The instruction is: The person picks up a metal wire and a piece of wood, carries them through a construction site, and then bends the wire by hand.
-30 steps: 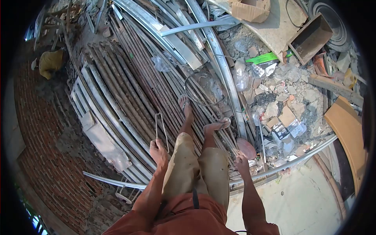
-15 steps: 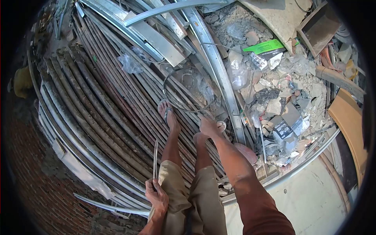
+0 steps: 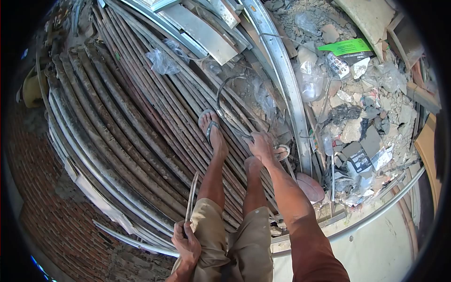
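My left hand (image 3: 187, 242) is closed around a thin, pale strip (image 3: 191, 197) that looks folded double and points up past my knee. My right hand (image 3: 261, 145) reaches down between my feet and the metal channel, its fingers wrapped round a dark, bent cable (image 3: 219, 96). The cable curves from that hand up past my sandalled foot (image 3: 210, 126). Under it lie long thin poles (image 3: 155, 101), on which I stand. Part of the cable near my fingers is hard to make out.
Thick, dirt-crusted poles (image 3: 101, 122) lie at left beside a brick surface (image 3: 51, 207). A long metal channel (image 3: 282, 70) runs to the right of my hand. Beyond it are rubble (image 3: 350, 129), plastic scraps and a green packet (image 3: 345, 47). Flat boards (image 3: 202, 35) lie ahead.
The view has shifted, so the poles and rubble sit further right. My right hand stays low at the cable, whose loop looks narrower. My left hand still grips the strip.
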A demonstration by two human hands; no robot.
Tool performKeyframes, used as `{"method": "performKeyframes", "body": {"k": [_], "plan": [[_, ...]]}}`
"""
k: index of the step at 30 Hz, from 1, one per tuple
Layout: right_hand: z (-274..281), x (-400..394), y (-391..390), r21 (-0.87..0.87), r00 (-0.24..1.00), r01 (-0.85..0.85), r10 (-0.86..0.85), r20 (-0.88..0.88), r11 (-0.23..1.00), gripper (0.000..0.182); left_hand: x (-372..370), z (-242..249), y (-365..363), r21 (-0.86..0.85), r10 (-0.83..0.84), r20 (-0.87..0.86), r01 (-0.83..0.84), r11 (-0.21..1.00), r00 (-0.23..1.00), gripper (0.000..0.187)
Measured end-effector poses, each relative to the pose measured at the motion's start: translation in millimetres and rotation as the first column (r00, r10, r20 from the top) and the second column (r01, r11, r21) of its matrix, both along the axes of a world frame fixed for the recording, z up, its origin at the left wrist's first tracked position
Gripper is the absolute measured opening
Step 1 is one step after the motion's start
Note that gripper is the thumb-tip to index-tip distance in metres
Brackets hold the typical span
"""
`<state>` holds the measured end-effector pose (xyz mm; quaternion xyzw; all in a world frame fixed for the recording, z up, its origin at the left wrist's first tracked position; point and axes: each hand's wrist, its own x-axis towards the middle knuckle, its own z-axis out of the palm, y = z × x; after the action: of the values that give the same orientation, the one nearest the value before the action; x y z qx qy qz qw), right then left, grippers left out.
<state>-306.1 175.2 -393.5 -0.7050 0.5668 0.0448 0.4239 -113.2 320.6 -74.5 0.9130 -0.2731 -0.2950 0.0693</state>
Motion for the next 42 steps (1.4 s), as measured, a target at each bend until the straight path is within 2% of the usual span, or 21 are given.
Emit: {"method": "performKeyframes", "body": {"k": [2, 3, 5, 7, 9, 10, 11, 13, 14, 17, 21, 22, 25, 28, 30, 33, 34, 37, 38, 41, 42], "plan": [[-5.8, -53.8, -0.8, -0.197, 0.959, 0.250, -0.214, 0.185, 0.948, 0.029, -0.8, -1.4, 3.2, 0.002, 0.030, -0.019, -0.030, 1.000, 0.999, 0.016], [3.0, -78.1, -12.6, 0.004, 0.896, 0.414, -0.408, 0.176, 0.910, 0.031, -2.8, 1.3, 1.3, 0.002, 0.038, -0.017, -0.038, 0.999, 0.999, 0.016], [13.1, -118.3, -27.0, 0.350, 0.635, 0.675, -0.753, 0.176, 0.650, 0.046, -5.0, 3.0, -6.3, 0.017, 0.107, -0.054, -0.106, 0.994, 0.993, 0.020], [12.3, -138.3, -27.1, 0.438, 0.531, 0.708, -0.826, 0.187, 0.554, 0.051, -5.2, 1.9, -5.2, -0.005, 0.079, -0.038, -0.080, 0.997, 0.996, 0.020], [-0.3, -141.2, -28.6, 0.515, 0.080, 0.827, -0.954, 0.290, 0.226, 0.049, -5.9, 1.3, -7.4, -0.035, 0.064, -0.043, -0.065, 0.997, 0.997, 0.020], [-1.0, -141.7, -29.0, 0.545, 0.020, 0.824, -0.969, 0.245, 0.154, 0.044, -7.2, 2.4, -11.2, -0.030, 0.065, -0.051, -0.066, 0.997, 0.997, 0.020], [-3.7, -137.8, -26.2, 0.544, 0.014, 0.827, -0.972, 0.236, 0.144, 0.044, -7.7, 3.3, -12.0, -0.021, 0.058, -0.054, -0.059, 0.998, 0.997, 0.020], [-9.9, -129.0, -20.4, 0.357, 0.321, 0.874, -0.943, 0.087, 0.330, 0.043, -7.4, 2.4, -13.1, 0.019, 0.027, -0.057, -0.026, 0.999, 0.998, 0.021], [-11.9, -125.5, -14.8, 0.357, 0.313, 0.878, -0.946, 0.078, 0.320, 0.043, -7.5, 1.6, -13.6, 0.027, 0.019, -0.060, -0.017, 0.999, 0.998, 0.021], [-17.9, -114.2, 4.7, 0.725, 0.397, 0.624, -0.918, 0.027, 0.291, 0.066, -8.1, 1.6, -14.4, 0.006, -0.068, -0.039, 0.068, 0.998, 0.997, 0.015], [-47.3, -111.8, 30.8, 0.704, 0.419, 0.609, -0.902, 0.105, 0.365, 0.076, -4.5, -1.9, -11.0, 0.001, -0.099, -0.038, 0.099, 0.995, 0.994, 0.016], [-39.1, -111.4, 27.4, 0.622, 0.600, 0.556, -0.784, 0.158, 0.551, 0.078, -4.1, -2.5, -8.4, -0.012, -0.118, -0.026, 0.118, 0.993, 0.993, 0.016], [-99.4, -118.8, 36.1, 0.716, 0.761, 0.471, -0.648, -0.034, 0.515, 0.087, -6.6, 2.3, -15.0, 0.065, -0.119, -0.049, 0.122, 0.990, 0.992, 0.017], [-148.1, -111.7, 39.3, 0.426, 0.635, 0.735, -0.756, -0.159, 0.528, 0.081, -8.3, 5.1, -24.2, 0.088, -0.107, -0.066, 0.112, 0.990, 0.992, 0.017], [-154.3, -104.4, 36.1, 0.359, 0.479, 0.817, -0.878, 0.010, 0.450, 0.063, -7.9, 5.3, -28.5, 0.120, -0.079, -0.065, 0.086, 0.989, 0.995, 0.017], [-118.8, -79.9, 23.3, 0.347, 0.300, 0.879, -0.945, 0.133, 0.327, 0.064, -5.2, 5.3, -31.2, 0.129, -0.082, -0.056, 0.089, 0.988, 0.995, 0.016], [-130.3, -83.7, 28.7, 0.213, 0.447, 0.873, -0.894, 0.008, 0.439, 0.055, -2.5, 6.3, -31.7, 0.162, -0.074, -0.073, 0.085, 0.983, 0.995, 0.016], [-128.8, -94.6, 26.6, 0.373, 0.353, 0.855, -0.931, 0.092, 0.361, 0.042, 3.5, 11.2, -32.7, 0.202, -0.073, -0.095, 0.090, 0.975, 0.993, 0.016], [-130.5, -92.4, 26.3, 0.279, 0.358, 0.884, -0.927, 0.110, 0.375, 0.037, 5.6, 13.4, -31.4, 0.190, -0.086, -0.091, 0.103, 0.976, 0.992, 0.016], [-110.4, -94.0, 11.9, 0.255, 0.283, 0.914, -0.947, 0.153, 0.315, 0.033, 2.7, -30.9, -65.1, 0.061, -0.224, -0.087, 0.230, 0.971, 0.971, 0.016], [-101.5, -88.3, 2.1, 0.178, 0.111, 0.969, -0.943, 0.313, 0.173, 0.032, -5.3, -70.5, -100.6, -0.009, -0.300, -0.086, 0.300, 0.954, 0.950, 0.017]]}}
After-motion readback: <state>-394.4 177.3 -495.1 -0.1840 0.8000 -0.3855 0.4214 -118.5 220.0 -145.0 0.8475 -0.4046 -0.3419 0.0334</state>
